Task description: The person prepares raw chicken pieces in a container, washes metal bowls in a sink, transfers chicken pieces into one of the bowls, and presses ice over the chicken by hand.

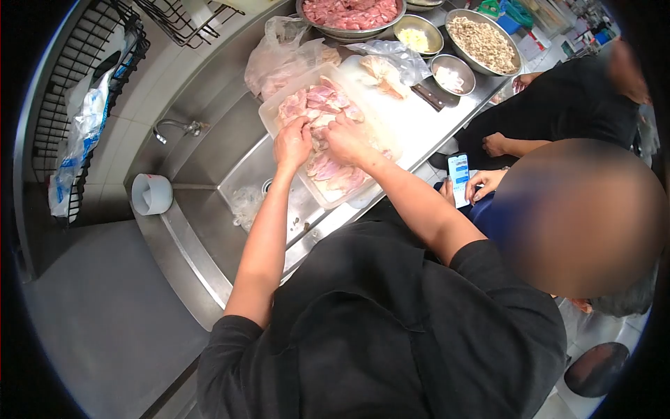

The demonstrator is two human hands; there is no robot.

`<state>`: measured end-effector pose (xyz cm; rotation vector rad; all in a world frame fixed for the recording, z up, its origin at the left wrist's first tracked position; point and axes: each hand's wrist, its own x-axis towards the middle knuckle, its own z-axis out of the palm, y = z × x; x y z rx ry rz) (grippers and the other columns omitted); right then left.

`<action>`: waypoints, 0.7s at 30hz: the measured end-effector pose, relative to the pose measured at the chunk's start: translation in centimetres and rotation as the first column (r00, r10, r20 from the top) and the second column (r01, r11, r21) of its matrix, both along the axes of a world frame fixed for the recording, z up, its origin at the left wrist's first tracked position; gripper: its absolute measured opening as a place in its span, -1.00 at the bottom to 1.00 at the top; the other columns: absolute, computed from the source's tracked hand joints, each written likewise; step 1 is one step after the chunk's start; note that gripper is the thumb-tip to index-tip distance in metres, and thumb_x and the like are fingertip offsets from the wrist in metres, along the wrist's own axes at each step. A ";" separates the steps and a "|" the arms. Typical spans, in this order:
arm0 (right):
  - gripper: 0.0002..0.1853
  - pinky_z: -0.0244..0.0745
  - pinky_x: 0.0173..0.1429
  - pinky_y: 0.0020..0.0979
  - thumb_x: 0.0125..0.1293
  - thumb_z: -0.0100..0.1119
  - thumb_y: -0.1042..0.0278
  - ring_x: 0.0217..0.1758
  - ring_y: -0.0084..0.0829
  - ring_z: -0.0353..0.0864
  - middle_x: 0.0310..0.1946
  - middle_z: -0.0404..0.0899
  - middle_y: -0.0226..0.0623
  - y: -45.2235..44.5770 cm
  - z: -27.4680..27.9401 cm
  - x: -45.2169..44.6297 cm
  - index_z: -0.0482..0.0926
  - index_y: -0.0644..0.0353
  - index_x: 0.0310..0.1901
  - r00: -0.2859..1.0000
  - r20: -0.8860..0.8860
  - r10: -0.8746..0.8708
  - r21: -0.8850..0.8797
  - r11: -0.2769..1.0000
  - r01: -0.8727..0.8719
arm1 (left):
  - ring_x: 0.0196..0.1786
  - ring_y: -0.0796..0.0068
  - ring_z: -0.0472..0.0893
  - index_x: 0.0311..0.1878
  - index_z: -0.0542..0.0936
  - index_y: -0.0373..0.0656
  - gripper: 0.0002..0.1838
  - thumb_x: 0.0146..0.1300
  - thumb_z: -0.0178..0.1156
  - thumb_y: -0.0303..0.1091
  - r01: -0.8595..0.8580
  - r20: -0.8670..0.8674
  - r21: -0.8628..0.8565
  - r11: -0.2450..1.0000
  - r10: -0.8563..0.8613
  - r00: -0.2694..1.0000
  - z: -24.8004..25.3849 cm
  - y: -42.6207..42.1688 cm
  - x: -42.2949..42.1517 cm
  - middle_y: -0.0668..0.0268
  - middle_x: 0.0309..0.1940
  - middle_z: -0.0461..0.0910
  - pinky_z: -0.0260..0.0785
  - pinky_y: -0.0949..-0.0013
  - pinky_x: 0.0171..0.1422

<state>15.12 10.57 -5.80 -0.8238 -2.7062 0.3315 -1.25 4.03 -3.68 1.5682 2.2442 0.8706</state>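
Observation:
A pale plastic tub (269, 115) full of raw chicken pieces (328, 98) rests across the sink edge and the white cutting board. My left hand (293, 143) is at the tub's near-left side, its fingers closed on the chicken. Beside it, my right hand (345, 140) also has curled fingers on the meat, a short gap from the left. Fingertips of both hands are partly hidden, pressed into the pieces. More chicken pieces show below my right hand, towards the tub's near end.
Behind the tub are plastic bags (279, 59) and a large bowl of red meat (352, 14). A knife (427, 98) lies on the cutting board (412, 126) near a small bowl (453, 73). The sink (202, 216) is left; a person holds a phone (458, 180) at right.

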 end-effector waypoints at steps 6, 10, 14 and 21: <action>-0.86 0.61 -0.09 -0.08 0.10 0.21 0.47 -0.24 0.04 0.67 -0.28 0.67 -0.01 1.2 2.9 1.2 0.59 0.32 -0.29 0.962 -0.235 -0.142 -0.257 0.963 0.079 | 0.00 0.02 0.71 0.06 0.69 -0.03 -0.72 0.34 0.17 -0.25 0.014 0.004 0.003 1.000 -0.015 1.000 -0.2 0.2 -0.3 0.13 -0.07 0.74 0.54 0.07 0.08; -0.84 0.64 -0.26 -0.23 0.25 0.23 0.48 -0.37 -0.20 0.72 -0.37 0.68 -0.14 7.6 3.7 4.2 0.52 0.29 -0.17 0.620 -0.595 -0.511 -0.578 0.809 0.112 | -0.05 0.05 0.73 0.07 0.69 -0.04 -0.71 0.34 0.18 -0.24 -0.018 0.017 -0.059 0.998 0.019 1.000 0.3 0.0 0.1 0.12 -0.12 0.75 0.54 0.08 0.05; -0.91 0.66 -0.38 -0.30 0.38 0.13 0.52 -0.42 -0.29 0.70 -0.32 0.63 -0.10 12.9 5.3 9.5 0.48 0.37 -0.17 -0.257 -0.562 -0.786 -0.753 0.614 -0.234 | -0.10 0.10 0.76 0.06 0.70 -0.11 -0.70 0.32 0.23 -0.24 0.004 -0.047 -0.038 0.999 -0.006 0.999 0.7 0.0 0.2 0.07 -0.12 0.75 0.56 0.11 0.01; -0.81 0.68 -0.24 -0.25 0.41 0.10 0.48 -0.32 -0.18 0.73 -0.25 0.64 -0.05 13.5 2.9 11.9 0.51 0.42 -0.05 -0.038 -0.419 -0.907 -0.850 0.407 -0.334 | -0.05 0.01 0.72 0.05 0.69 -0.05 -0.71 0.34 0.19 -0.21 0.011 -0.047 -0.083 0.997 -0.015 0.999 1.1 -0.1 0.5 0.14 -0.12 0.75 0.54 0.04 0.04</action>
